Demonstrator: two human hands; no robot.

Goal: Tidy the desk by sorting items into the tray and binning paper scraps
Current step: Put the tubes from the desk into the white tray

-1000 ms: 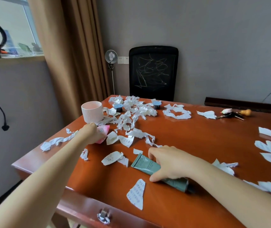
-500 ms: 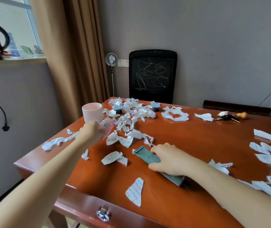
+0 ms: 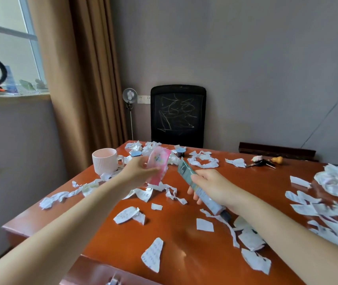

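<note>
My left hand (image 3: pixel 137 171) holds a pink packet (image 3: pixel 158 166) up above the desk, fingers curled round its lower edge. My right hand (image 3: pixel 211 186) grips a green tube (image 3: pixel 186 171) with a black cap (image 3: pixel 225 215), lifted off the wood and slanting up to the left. Torn white paper scraps (image 3: pixel 130 214) lie scattered all over the red-brown desk (image 3: pixel 174 239). No tray or bin is in view.
A pink ribbed mug (image 3: pixel 105 161) stands at the desk's left edge. Two small dark pods (image 3: pixel 180 152) sit among scraps at the back. Keys and an orange trinket (image 3: pixel 263 161) lie back right. A black chair (image 3: pixel 178 116) stands behind the desk.
Both hands have risen from the desk: the left lifted the pink packet, the right picked up the green tube that lay flat. The view has tilted up.
</note>
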